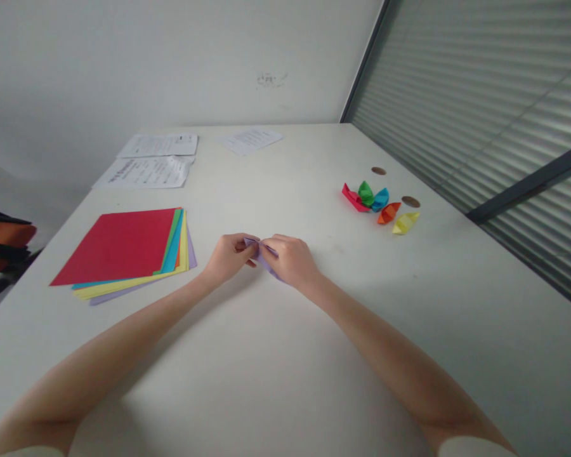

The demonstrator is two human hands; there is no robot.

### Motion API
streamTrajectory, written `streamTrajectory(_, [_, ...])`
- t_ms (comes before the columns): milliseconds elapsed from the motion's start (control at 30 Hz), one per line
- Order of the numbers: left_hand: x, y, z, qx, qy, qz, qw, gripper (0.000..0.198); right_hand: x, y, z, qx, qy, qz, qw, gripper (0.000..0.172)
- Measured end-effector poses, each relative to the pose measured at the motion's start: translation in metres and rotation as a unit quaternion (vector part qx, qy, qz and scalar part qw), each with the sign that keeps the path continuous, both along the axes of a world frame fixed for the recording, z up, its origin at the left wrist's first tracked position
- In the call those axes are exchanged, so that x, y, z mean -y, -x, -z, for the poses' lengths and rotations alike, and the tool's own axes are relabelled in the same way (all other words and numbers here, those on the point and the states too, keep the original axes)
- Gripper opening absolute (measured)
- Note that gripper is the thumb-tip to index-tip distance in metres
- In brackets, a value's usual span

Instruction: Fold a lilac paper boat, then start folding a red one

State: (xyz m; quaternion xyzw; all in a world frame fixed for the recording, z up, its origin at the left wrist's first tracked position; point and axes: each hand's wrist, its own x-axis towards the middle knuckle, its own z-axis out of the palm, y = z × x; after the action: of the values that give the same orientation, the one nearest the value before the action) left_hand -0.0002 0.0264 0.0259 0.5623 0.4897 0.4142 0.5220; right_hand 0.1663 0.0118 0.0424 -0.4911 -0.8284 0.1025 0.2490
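Note:
A small piece of folded purple paper point(268, 259) is held between my two hands, just over the middle of the white table point(247, 368). My left hand point(231, 257) pinches its left end between thumb and fingers. On the other side my right hand point(290, 257) grips the paper, its fingers covering much of the top. The exact folds are partly hidden by the fingers. To the right sit folded paper boats: a red one point(354, 198), a green one point(366, 193), a blue one point(380, 200), an orange one point(389, 213) and a yellow one point(405, 223).
Left of my hands lies a fanned stack of coloured paper sheets point(124, 247), red on top. Printed papers point(145, 172) rest at the back left, with another printed sheet point(252, 141) near the wall. Two round brown grommets point(410, 202) sit along the right edge, beside window blinds point(485, 95).

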Motion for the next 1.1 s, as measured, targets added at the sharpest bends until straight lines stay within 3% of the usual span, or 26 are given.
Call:
streamTrajectory(67, [-0.001, 0.0, -0.002, 0.026, 0.006, -0.032, 0.999, 0.023, -0.004, -0.003, 0.003, -0.071, 0.007, -0.001, 0.997, 0.022])
streamTrajectory(200, [-0.004, 0.002, -0.004, 0.101, 0.04, -0.105, 0.988, 0.023, -0.017, -0.011, 0.01, -0.214, 0.102, 0.034, 0.971, 0.05])
streamTrajectory(367, [-0.006, 0.004, -0.003, 0.143, 0.062, -0.118, 0.981, 0.023, -0.029, -0.017, 0.012, -0.36, 0.284, 0.068, 0.886, 0.032])
streamTrajectory(567, [-0.008, 0.005, 0.0, 0.068, 0.019, -0.106, 0.992, 0.019, -0.032, -0.017, 0.01, -0.446, 0.274, 0.086, 0.848, 0.018])
streamTrajectory(867, [-0.008, 0.006, -0.005, 0.08, 0.059, -0.092, 0.991, 0.019, -0.036, -0.02, 0.015, -0.479, 0.286, 0.138, 0.818, 0.009])
streamTrajectory(1100, [-0.007, 0.005, -0.01, 0.104, 0.082, -0.083, 0.988, 0.023, -0.036, -0.02, 0.007, -0.471, 0.341, 0.144, 0.801, 0.017])
